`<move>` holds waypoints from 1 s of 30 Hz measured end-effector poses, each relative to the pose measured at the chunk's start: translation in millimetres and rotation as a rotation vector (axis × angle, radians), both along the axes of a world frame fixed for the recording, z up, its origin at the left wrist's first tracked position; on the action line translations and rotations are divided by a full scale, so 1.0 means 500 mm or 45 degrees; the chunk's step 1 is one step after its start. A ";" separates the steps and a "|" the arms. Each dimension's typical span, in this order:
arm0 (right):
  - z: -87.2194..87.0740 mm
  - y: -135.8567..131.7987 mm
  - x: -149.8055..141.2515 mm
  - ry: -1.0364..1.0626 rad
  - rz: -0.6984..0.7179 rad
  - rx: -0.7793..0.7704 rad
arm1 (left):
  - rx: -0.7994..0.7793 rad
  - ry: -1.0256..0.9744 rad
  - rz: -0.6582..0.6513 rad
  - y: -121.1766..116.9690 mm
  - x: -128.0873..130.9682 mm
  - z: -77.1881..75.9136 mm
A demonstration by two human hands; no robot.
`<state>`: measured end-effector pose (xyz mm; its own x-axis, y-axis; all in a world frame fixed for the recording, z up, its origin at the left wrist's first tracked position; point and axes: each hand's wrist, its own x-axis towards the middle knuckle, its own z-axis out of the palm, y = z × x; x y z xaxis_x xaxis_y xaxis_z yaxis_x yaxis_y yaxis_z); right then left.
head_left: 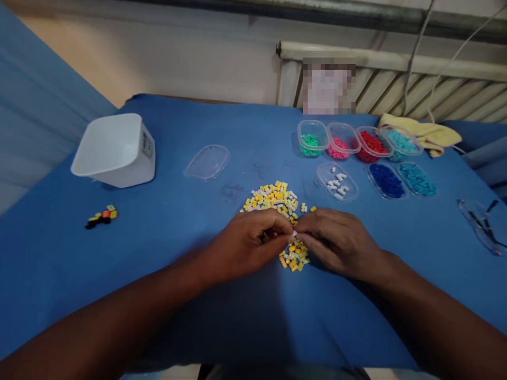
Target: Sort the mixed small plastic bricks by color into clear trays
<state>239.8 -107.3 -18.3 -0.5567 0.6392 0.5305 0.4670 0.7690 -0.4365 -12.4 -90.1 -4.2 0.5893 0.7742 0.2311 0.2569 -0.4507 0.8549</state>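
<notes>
My left hand (259, 237) and my right hand (340, 240) meet fingertip to fingertip, both closed in a pinch. A small white toy brick (294, 233) shows between their fingertips; whether it is one piece or two joined, I cannot tell. Beneath and beyond the hands spreads a pile of small yellow and white bricks (273, 196). A smaller cluster of mostly yellow bricks (293, 256) lies on the near side, partly hidden by the fingers. Several white bricks (337, 184) rest on a clear plastic lid (350, 195) past my right hand.
A white bin (148, 163) stands at the left, with a few black, orange and yellow bricks (103, 215) nearer. A bare clear lid (208, 161) lies mid-table. Clear tubs (312, 129) of coloured bricks, a yellow cloth (428, 132) and glasses (483, 227) occupy the right.
</notes>
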 end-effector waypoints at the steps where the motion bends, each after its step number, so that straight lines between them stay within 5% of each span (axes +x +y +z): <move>1: -0.001 0.001 0.002 -0.004 0.010 -0.015 | 0.006 0.013 -0.004 -0.001 0.000 0.000; 14: 0.009 0.001 0.010 -0.011 0.153 -0.127 | 0.189 0.130 -0.168 0.000 -0.011 -0.015; 16: 0.009 0.007 0.028 -0.032 0.024 -0.146 | 0.285 0.093 -0.121 0.006 -0.014 -0.017; 20: -0.006 0.038 0.099 -0.023 -0.571 -0.130 | 0.489 0.039 0.191 0.042 -0.036 -0.024; 23: -0.023 0.067 0.151 -0.025 -0.851 -0.164 | 0.487 0.061 0.330 0.076 -0.064 -0.029; 30: -0.043 0.093 0.185 -0.073 -1.002 -0.235 | 0.513 0.264 -0.019 0.093 -0.095 -0.025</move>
